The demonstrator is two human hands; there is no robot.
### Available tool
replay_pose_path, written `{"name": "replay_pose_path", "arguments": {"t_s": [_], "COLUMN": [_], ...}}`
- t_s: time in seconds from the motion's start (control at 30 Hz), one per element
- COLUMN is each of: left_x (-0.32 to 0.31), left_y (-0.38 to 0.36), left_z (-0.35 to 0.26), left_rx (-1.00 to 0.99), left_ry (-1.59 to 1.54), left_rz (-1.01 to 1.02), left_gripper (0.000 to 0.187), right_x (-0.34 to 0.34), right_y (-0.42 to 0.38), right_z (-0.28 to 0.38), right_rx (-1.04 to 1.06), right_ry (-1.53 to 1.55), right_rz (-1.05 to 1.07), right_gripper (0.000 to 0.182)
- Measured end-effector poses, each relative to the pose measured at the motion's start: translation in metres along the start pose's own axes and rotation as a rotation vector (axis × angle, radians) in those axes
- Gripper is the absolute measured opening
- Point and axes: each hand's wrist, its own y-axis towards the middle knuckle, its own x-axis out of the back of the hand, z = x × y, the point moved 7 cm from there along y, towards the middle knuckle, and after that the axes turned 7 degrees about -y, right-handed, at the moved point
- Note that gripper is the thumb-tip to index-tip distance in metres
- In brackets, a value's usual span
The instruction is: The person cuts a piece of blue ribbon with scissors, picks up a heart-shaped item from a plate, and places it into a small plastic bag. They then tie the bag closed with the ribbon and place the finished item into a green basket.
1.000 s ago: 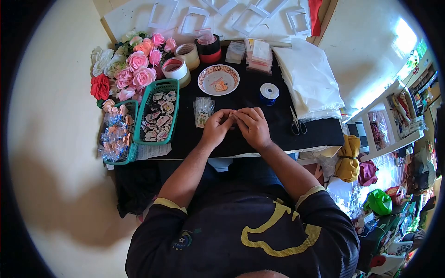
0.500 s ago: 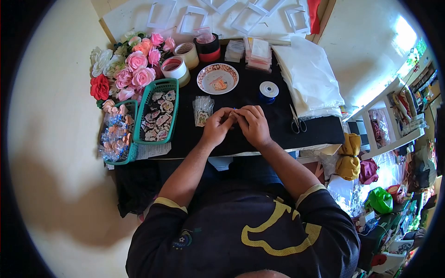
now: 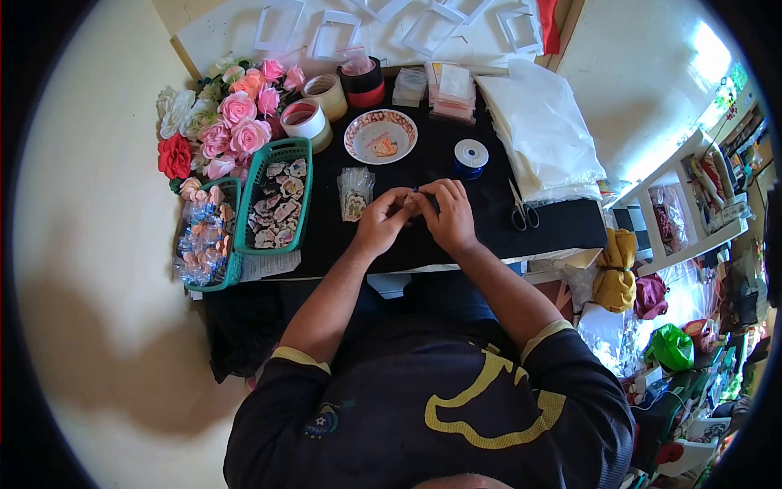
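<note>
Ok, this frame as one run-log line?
left hand: pinching small item, mostly hidden | right hand: on same item | spool: beyond right hand | scissors: right of spool

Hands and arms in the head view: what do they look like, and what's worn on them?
The left hand and right hand are ungloved, with no watch or bracelet visible. The forearms are uncovered below the short, dark sleeves, which end in pale yellow cuffs. The dark shirt bears a yellow outline and a small round badge.
</note>
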Motion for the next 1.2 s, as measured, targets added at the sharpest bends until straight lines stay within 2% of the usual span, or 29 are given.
{"name": "replay_pose_path", "arguments": {"t_s": [0.53, 0.7, 1.03, 1.2], "left_x": [0.0, 0.001, 0.001, 0.005], "left_y": [0.0, -0.003, -0.003, -0.003], "left_z": [-0.001, -0.002, -0.008, -0.001], "left_rx": [0.069, 0.023, 0.028, 0.12], "left_ry": [-0.012, -0.151, -0.123, -0.171], "left_rz": [0.006, 0.029, 0.011, -0.008], "left_gripper": [0.03, 0.035, 0.029, 0.026], "right_x": [-0.006, -0.004, -0.005, -0.005], "right_y": [0.003, 0.003, 0.002, 0.001], "right_z": [-0.007, -0.005, -0.002, 0.002], "right_rx": [-0.034, -0.045, -0.009, 0.031], "right_ry": [0.126, 0.154, 0.146, 0.148], "right_rz": [0.064, 0.075, 0.101, 0.115], "right_gripper": [0.014, 0.013, 0.012, 0.014]}}
